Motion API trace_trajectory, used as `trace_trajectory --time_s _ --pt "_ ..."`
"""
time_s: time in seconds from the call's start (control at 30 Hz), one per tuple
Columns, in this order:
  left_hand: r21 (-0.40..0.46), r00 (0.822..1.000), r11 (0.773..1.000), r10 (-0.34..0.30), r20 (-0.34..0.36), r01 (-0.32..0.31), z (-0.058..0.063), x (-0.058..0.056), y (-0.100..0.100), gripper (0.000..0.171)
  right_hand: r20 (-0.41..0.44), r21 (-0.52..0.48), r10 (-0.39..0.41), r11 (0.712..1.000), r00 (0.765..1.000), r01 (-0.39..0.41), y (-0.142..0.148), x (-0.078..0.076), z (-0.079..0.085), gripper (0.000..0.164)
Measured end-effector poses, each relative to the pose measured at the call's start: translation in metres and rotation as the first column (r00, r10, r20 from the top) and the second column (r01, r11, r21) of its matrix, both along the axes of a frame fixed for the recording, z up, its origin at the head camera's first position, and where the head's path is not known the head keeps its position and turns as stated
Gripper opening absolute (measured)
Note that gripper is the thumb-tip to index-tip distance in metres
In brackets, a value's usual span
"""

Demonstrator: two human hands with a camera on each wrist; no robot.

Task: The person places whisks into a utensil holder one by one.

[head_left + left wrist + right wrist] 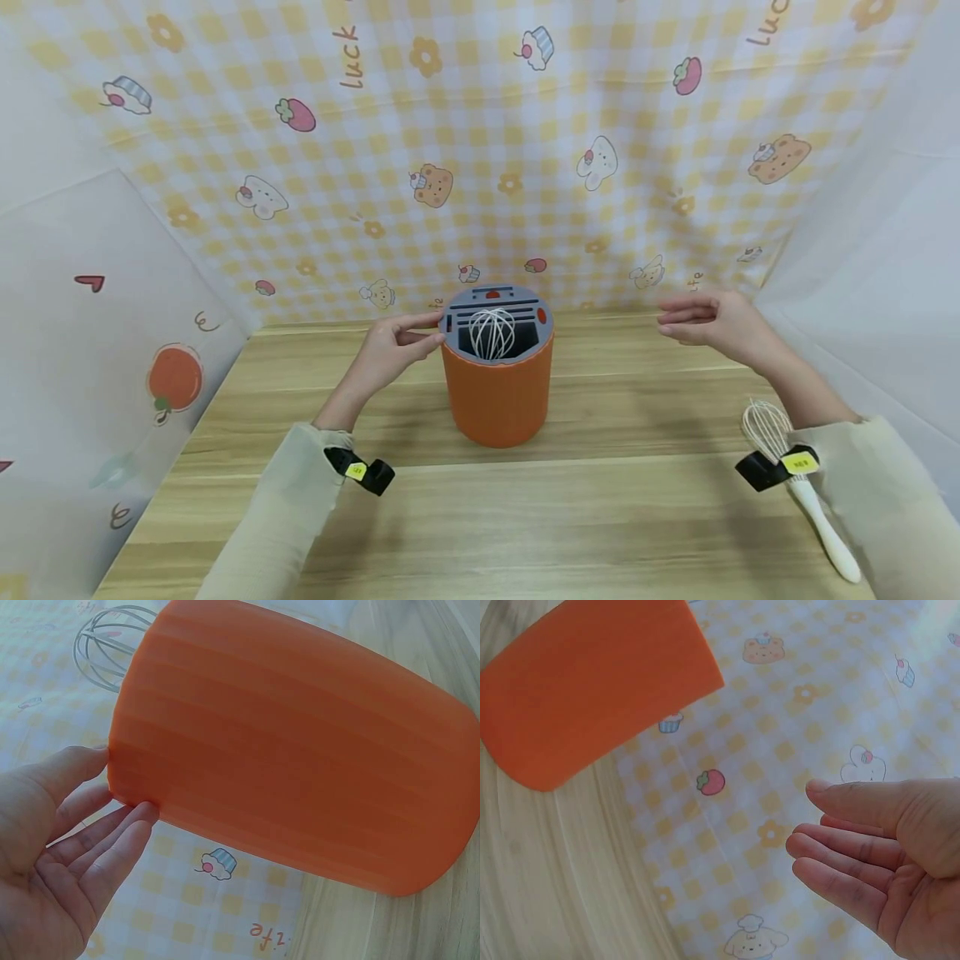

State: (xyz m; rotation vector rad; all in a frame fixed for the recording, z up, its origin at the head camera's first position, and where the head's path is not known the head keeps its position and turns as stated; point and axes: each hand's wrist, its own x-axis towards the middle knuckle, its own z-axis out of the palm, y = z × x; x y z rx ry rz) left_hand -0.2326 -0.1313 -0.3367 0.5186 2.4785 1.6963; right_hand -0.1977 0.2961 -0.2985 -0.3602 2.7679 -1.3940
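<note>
Steadying orange holder (498,404), looks like. Left hand (392,343) relaxed, just touching; right hand (716,325) loose, empty. Go gentle, 1 whisk (492,333) inside.

Orange holder (498,404) matt, plastic-looking; tabletop (525,525) smooth, wood-grained; backdrop (480,108) creased cloth.

Upright whisk (492,335) in holder (498,407) on table (600,525); second whisk (810,502) right; curtain (480,108) behind.
</note>
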Motion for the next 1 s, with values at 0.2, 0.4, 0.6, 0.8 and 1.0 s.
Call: trace_trajectory --time_s 0.2,0.4,0.6,0.8,1.0 --pt "-0.030 1.000 1.000 0.008 -0.018 -0.008 0.001 0.001 0.000 0.042 -0.028 0.013 -0.016 1.000 0.999 0.016 0.015 0.005 -0.008 0.044" --pt "-0.009 1.000 1.000 -0.003 0.003 0.003 0.012 0.008 0.002 0.041 -0.003 0.021 -0.047 0.999 0.999 0.047 0.030 0.015 -0.013 0.045" --pt "-0.011 1.000 1.000 -0.005 0.005 0.005 0.026 0.020 0.008 0.040 0.010 -0.004 -0.068 0.998 0.998 0.068 0.048 0.024 -0.021 0.041" --pt "0.005 1.000 1.000 -0.008 0.002 0.008 0.015 0.011 0.004 0.041 0.058 -0.101 -0.081 0.991 0.995 0.086 0.067 0.031 -0.031 0.025" --pt "0.001 1.000 1.000 -0.008 -0.015 0.008 0.002 0.001 0.000 0.042 0.092 -0.129 -0.090 0.986 0.992 0.102 0.083 0.041 -0.042 0.033"
